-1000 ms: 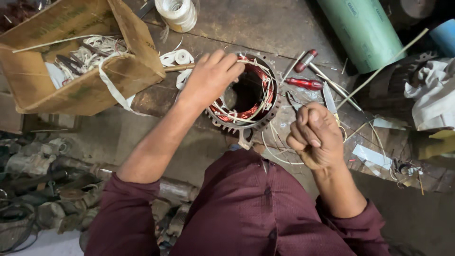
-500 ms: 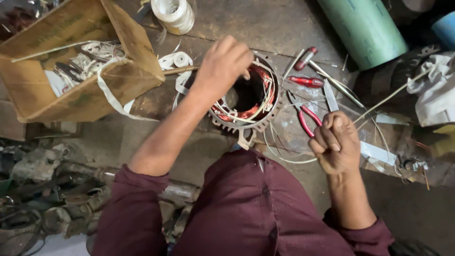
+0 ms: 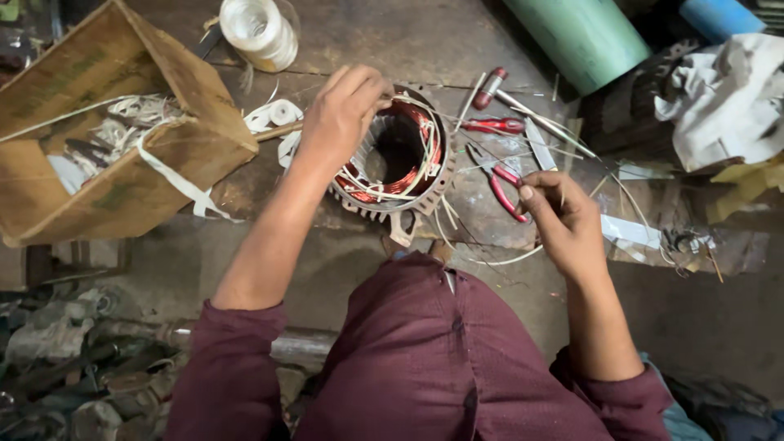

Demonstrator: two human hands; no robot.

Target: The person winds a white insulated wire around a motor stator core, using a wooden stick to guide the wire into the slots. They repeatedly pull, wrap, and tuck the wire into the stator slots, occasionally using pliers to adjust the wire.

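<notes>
Copper-wound stator (image 3: pixel 398 159): lying on the floor, central landmark.
Left hand (image 3: pixel 347 110): laid over the stator's left rim, fingers curled on the windings.
Right hand (image 3: pixel 563 216): moved right of the stator, now pinching a pale cord (image 3: pixel 490 260).
Red pliers (image 3: pixel 500 181): between stator and right hand.

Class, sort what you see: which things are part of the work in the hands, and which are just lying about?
In hand:
left hand on motor stator
right hand pinching thin white string

Lying about:
red-handled pliers
red screwdriver
cardboard box
white tape roll
green pipe
</notes>
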